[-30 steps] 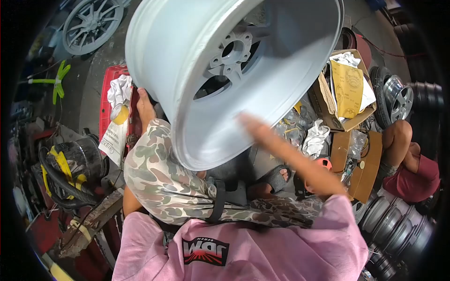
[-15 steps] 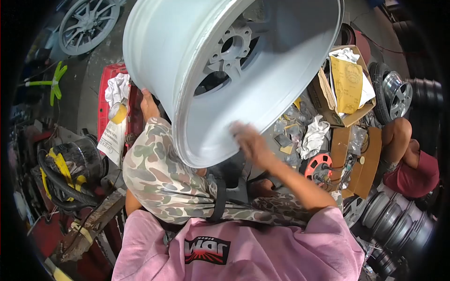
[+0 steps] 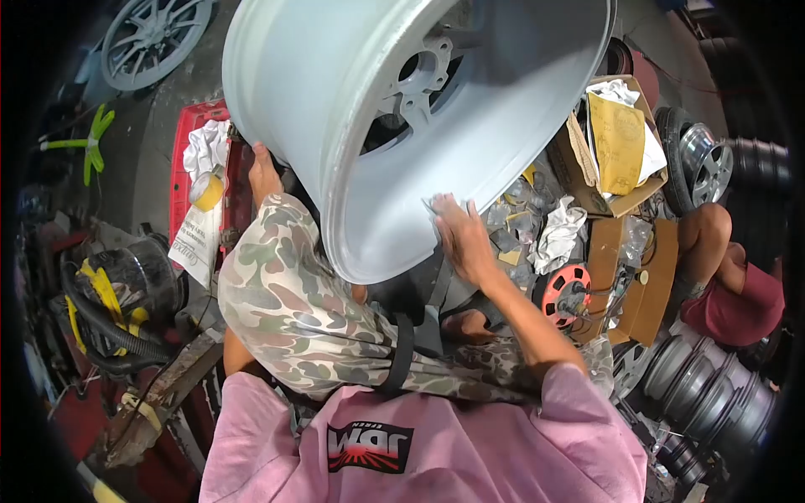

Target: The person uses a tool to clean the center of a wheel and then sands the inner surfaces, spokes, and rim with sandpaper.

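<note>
Wheel (image 3: pixel 289 101) tilted beside our left knee (image 3: pixel 277 222), left hand (image 3: pixel 266 174) at its outer side (finger spread unclear); we should lay the right hand's (image 3: pixel 465 241) slightly spread fingers evenly along its near rim (image 3: pixel 366 277).

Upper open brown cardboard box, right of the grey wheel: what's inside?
A printed yellow-brown sheet and crumpled white material show on top; whatever lies beneath them is covered.

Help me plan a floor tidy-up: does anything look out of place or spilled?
Yes: loose scraps and a crumpled white cloth lie strewn right of the wheel, near the cardboard box, looking dropped rather than put away. I see no spill.
</note>
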`<act>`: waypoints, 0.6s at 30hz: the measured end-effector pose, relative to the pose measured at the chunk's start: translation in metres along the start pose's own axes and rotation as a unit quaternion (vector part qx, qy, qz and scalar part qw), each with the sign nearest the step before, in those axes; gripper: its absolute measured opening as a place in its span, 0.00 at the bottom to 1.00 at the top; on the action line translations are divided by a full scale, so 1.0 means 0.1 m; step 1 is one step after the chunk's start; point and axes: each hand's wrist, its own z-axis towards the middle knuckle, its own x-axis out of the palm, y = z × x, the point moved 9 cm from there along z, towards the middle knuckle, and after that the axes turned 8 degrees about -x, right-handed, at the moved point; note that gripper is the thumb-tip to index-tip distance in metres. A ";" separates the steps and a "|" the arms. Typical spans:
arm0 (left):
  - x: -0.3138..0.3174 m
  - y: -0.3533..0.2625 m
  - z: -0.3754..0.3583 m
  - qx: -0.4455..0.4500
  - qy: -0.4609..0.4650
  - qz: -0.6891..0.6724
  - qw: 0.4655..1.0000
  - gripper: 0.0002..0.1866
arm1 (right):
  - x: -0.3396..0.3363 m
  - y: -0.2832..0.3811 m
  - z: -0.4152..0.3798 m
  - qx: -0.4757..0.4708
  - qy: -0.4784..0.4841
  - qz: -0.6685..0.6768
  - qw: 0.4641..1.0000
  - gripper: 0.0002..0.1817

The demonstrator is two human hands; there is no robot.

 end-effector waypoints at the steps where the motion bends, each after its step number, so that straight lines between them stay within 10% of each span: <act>1: 0.01 0.02 0.00 -0.003 0.001 -0.001 1.000 0.35 | -0.01 -0.06 -0.01 0.001 0.004 -0.002 1.000 0.20; 7: 0.03 0.02 0.03 0.000 0.000 -0.001 1.000 0.35 | -0.22 -0.63 0.78 -0.086 -0.076 -0.228 0.967 0.21; 10: 0.05 0.00 0.08 0.003 0.001 0.003 1.000 0.35 | 0.69 -0.81 1.03 -0.048 -0.011 -0.209 0.977 0.20; 14: -0.01 -0.10 0.14 -0.005 -0.014 0.028 0.999 0.35 | 0.25 1.18 0.95 -0.029 -0.025 0.402 0.915 0.20; 18: -0.09 -1.26 0.62 0.046 -0.056 0.151 0.986 0.35 | -0.47 1.88 0.97 0.025 -0.059 0.744 0.665 0.17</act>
